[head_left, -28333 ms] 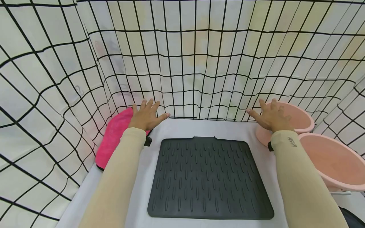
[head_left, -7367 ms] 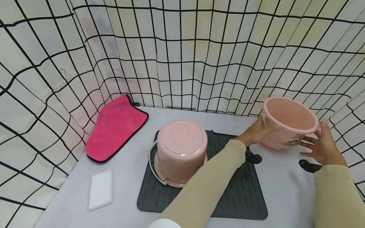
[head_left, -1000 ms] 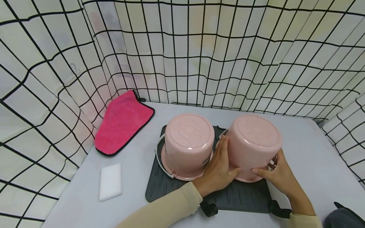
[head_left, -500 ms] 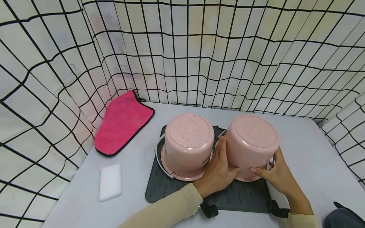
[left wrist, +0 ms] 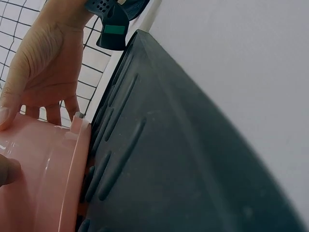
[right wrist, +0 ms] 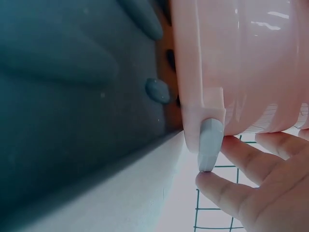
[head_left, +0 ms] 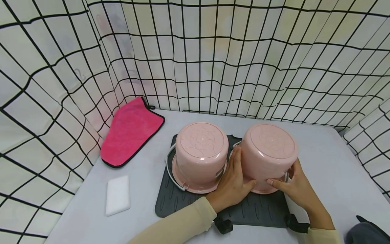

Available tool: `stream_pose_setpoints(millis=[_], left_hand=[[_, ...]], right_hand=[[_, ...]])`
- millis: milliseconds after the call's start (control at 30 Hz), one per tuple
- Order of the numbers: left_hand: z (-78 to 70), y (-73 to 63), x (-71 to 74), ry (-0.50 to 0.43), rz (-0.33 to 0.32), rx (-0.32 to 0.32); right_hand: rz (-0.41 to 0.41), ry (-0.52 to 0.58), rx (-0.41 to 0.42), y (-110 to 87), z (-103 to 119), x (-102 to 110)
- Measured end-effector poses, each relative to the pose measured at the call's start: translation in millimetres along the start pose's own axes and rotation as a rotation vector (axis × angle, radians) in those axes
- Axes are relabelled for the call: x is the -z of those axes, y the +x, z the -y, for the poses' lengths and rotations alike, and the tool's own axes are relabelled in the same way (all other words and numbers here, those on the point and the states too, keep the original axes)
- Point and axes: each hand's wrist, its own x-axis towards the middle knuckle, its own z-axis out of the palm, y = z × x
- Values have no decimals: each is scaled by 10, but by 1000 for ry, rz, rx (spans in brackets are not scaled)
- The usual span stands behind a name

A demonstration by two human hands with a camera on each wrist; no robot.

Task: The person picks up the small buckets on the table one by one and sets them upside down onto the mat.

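Observation:
Two pink buckets stand upside down on a dark ridged mat [head_left: 182,205]. The left bucket [head_left: 201,162] has its pale handle [head_left: 168,169] lying out to the left. Around the right bucket [head_left: 269,156] both of my hands are placed. My left hand [head_left: 233,186] holds its left side low down, thumb on the front, between the two buckets. On the other side my right hand [head_left: 297,186] grips near the rim, thumb in front and fingers behind. In the right wrist view those fingers touch the bucket and the grey handle end [right wrist: 211,145].
A pink cloth [head_left: 129,135] with black edging lies at the back left. Before it is a white rectangular block [head_left: 118,195]. Black wire mesh [head_left: 207,67] walls the back and sides. A dark grey object [head_left: 365,234] is at the lower right edge.
Earlier the right bucket was upright, held right of the mat; now it is inverted on the mat. Over the last second it shifts slightly left, with both hands still on it.

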Motion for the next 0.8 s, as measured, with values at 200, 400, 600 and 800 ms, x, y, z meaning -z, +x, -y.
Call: stream_pose_setpoints(millis=[200,400,600,800], left_hand=[[17,-4,-8,-3,7,-5],[21,-4,-18,15,1,-4],[6,-14,-8,25,7,5],[8,-11,-10,16,11,10]], right_hand=[[6,-5,-5,-5,8,1],[8,5,-7,-5,8,0],[5,-8,-5,-4,14,-5],[6,-15,-7,-6,16,-7]])
